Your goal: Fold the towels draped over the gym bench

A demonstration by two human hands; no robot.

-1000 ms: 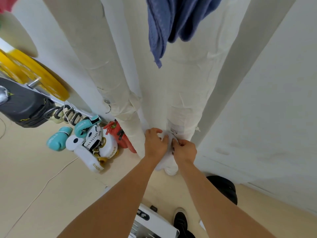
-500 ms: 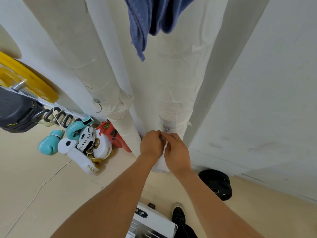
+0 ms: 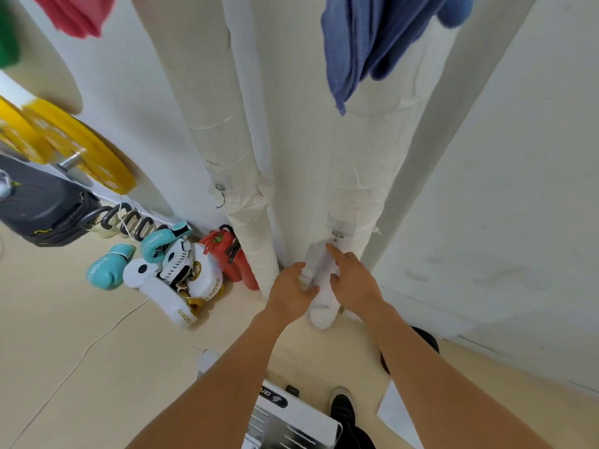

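A narrow white towel (image 3: 319, 270) hangs between my two hands, in front of a white wrapped pipe (image 3: 356, 202). My left hand (image 3: 291, 293) pinches its left edge with thumb and fingers. On the towel's right side my right hand (image 3: 355, 281) holds it, index finger stretched up along the cloth. A blue towel (image 3: 366, 43) hangs down from the top of the view. A pink towel (image 3: 76, 14) and a green one (image 3: 8, 40) show at the top left. The bench itself is not visible.
A second wrapped pipe (image 3: 240, 189) stands to the left. Boxing gloves and pads (image 3: 168, 270) lie on the floor by the wall, with yellow weight plates (image 3: 81, 150) and a black bag (image 3: 42, 209) further left. A white metal unit (image 3: 291, 419) and my shoe (image 3: 343, 409) are below.
My hands have drawn slightly apart on the white towel and my right index finger has straightened upward. The view has tilted, bringing the pink and green towels into sight.
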